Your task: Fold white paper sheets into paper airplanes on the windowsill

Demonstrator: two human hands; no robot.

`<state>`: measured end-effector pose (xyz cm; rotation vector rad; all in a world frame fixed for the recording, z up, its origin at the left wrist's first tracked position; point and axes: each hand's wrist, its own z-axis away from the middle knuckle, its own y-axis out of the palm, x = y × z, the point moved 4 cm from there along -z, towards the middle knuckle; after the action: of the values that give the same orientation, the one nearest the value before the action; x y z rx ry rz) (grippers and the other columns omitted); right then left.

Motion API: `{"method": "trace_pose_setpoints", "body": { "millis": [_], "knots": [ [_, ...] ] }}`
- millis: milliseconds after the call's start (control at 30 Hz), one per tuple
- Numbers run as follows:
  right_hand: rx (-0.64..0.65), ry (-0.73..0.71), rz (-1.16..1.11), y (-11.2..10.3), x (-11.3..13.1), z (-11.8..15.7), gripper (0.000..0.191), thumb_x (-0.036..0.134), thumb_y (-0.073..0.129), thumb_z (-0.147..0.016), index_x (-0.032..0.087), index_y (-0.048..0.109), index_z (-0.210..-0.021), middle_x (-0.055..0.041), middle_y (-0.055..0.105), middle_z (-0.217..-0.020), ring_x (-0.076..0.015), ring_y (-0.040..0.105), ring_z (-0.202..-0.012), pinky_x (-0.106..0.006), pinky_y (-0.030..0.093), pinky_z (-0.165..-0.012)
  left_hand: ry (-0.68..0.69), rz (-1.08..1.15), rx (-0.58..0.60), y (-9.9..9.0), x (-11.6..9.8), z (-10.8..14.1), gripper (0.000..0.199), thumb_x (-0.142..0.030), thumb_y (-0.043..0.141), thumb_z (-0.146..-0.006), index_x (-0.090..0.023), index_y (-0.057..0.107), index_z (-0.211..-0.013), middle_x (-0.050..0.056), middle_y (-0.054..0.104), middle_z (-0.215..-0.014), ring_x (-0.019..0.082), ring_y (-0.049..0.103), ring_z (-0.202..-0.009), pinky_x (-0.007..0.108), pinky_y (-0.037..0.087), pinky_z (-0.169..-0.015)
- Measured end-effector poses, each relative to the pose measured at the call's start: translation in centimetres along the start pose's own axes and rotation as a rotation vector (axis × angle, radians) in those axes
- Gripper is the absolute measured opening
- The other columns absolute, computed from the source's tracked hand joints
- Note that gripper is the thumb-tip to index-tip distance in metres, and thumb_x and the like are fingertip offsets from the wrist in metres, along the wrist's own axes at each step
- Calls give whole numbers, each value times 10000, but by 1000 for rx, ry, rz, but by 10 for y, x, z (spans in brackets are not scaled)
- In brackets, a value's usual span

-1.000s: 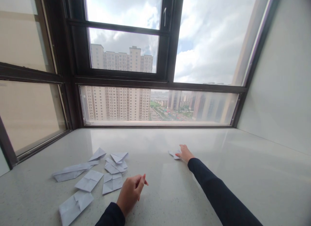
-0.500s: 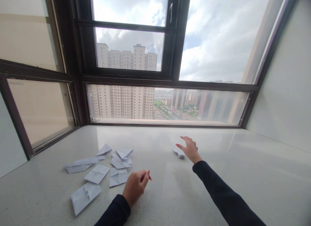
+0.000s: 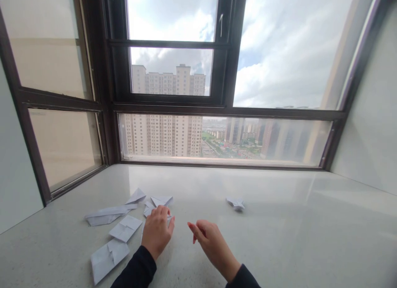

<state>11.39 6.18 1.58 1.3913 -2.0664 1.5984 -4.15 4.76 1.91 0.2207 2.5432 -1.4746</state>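
My left hand (image 3: 157,232) is over the right-hand group of folded white papers, fingers bent and closed on a folded paper (image 3: 169,218), of which a white edge shows by the thumb. The hand covers much of that group; a pointed folded paper (image 3: 161,200) sticks out beyond the fingertips. To the right, my right hand (image 3: 209,238) hovers low over the white surface, thumb and fingers drawn together, nothing visible in them. Farther back lies a small folded paper piece (image 3: 236,203) with pointed corners, apart from both hands.
More folded papers lie at left: a long strip (image 3: 108,215), a small pointed piece (image 3: 136,196), a square packet (image 3: 125,228) and a larger packet (image 3: 109,259). Dark window frames (image 3: 223,111) edge the white sill (image 3: 279,222) at the back; a wall (image 3: 369,143) stands right.
My right hand has left the small folded piece at the back and come nearer, its fingers closing. My left hand has moved left and forward onto the folded papers. The view has shifted slightly.
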Motion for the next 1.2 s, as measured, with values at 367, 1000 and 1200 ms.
{"method": "trace_pose_setpoints", "body": {
  "millis": [367, 1000, 1200],
  "knots": [
    [180, -111, 33, 30, 2, 15, 495, 433, 356, -824, 174, 539, -444, 1, 512, -434, -101, 429, -443, -220, 234, -460, -170, -64, 164, 19, 27, -3, 507, -135, 436, -683, -80, 345, -1178, 159, 479, -1197, 210, 435, -1111, 311, 307, -917],
    [169, -14, -65, 23, -3, 14, 250, 338, 431, -797, 188, 554, -955, 20, 545, -591, -112, 469, -529, -205, 299, -519, -210, -203, 72, -14, 31, -8, 341, -156, 319, -793, -159, 547, -1047, 112, 639, -986, 238, 619, -819, 315, 458, -659],
    [36, -9, -196, 19, -5, 13, 248, 331, 446, -785, 205, 535, -978, 11, 550, -656, -121, 485, -557, -216, 355, -553, -113, 171, -234, -36, 19, -8, 282, -226, 424, -724, -174, 596, -941, 76, 651, -949, 220, 607, -827, 296, 451, -732]
  ]
}}
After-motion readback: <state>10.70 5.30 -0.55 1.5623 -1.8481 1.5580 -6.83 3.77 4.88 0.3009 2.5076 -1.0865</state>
